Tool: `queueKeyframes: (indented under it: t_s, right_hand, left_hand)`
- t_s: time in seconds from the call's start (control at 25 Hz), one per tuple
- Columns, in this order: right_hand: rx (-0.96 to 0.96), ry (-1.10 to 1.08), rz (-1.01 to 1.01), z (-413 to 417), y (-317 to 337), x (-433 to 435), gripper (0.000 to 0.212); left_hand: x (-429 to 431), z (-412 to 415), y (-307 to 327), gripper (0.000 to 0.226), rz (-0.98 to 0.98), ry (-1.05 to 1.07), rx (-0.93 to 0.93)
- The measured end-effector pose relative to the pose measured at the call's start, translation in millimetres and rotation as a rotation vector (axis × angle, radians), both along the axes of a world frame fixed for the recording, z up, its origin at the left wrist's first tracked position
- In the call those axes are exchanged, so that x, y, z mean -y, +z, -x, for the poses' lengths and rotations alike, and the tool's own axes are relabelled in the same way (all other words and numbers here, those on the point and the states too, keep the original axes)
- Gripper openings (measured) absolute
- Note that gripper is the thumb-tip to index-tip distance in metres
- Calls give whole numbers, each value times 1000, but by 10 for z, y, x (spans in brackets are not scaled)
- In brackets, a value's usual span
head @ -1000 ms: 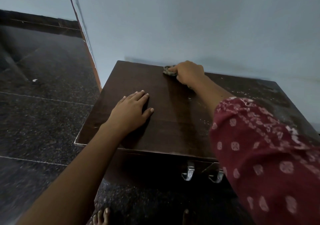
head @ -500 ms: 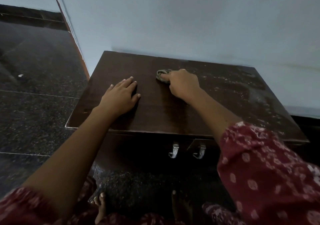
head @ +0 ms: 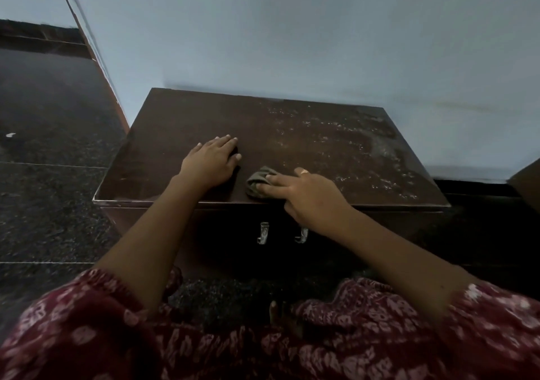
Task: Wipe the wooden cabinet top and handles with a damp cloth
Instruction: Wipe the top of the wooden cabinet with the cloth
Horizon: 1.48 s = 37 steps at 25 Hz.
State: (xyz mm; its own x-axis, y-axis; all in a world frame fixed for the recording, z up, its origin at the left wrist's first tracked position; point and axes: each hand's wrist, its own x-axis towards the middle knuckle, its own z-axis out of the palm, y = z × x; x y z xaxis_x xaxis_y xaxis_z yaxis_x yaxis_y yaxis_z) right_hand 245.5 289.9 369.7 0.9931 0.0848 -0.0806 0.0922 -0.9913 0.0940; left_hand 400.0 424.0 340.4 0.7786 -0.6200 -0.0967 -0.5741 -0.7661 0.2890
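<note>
A dark wooden cabinet top (head: 181,122) stands against a pale wall. Its right half is speckled with white dust (head: 336,142). My right hand (head: 309,195) presses a small crumpled grey cloth (head: 258,181) flat onto the top near the front edge, fingers stretched over it. My left hand (head: 210,161) rests palm down on the top just left of the cloth, holding nothing. Two metal handles (head: 263,233) (head: 301,235) hang on the cabinet front below my right hand; the right one is partly hidden by my wrist.
Dark speckled stone floor (head: 49,204) spreads to the left and below the cabinet. A wall corner with a brown edge strip (head: 96,58) runs down to the cabinet's back left. Another dark wooden piece (head: 526,180) shows at the right edge. My feet are below the cabinet front.
My right hand has dragged the cloth from the back edge of the top toward the front edge. My left hand has stayed flat on the top. The view has pulled back.
</note>
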Motion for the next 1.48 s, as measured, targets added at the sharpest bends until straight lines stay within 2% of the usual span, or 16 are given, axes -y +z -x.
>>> queueKeyframes:
  t_s: [0.12, 0.28, 0.8, 0.96, 1.16, 1.32, 1.48]
  right_hand:
    - [33, 22, -24, 76, -7, 143, 56]
    - [18, -52, 27, -188, -36, 251, 56]
    - [127, -280, -19, -1847, -156, 806, 48]
    - [99, -369, -61, -2162, -100, 975, 49]
    - [85, -384, -23, -1916, -125, 966, 49]
    - [72, -321, 19, -1366, -144, 836, 50]
    - [76, -240, -22, -711, -86, 608, 56]
  left_hand:
    - [57, -20, -18, 54, -17, 4, 14]
    - [130, -79, -56, 53, -9, 10, 38]
    - [278, -265, -170, 53, 35, 24, 130]
    - [276, -279, -157, 53, 19, 17, 131]
    - [287, -251, -152, 53, 16, 16, 118]
    - [310, -209, -117, 51, 26, -1, 123]
    - [425, -88, -76, 51, 42, -86, 125]
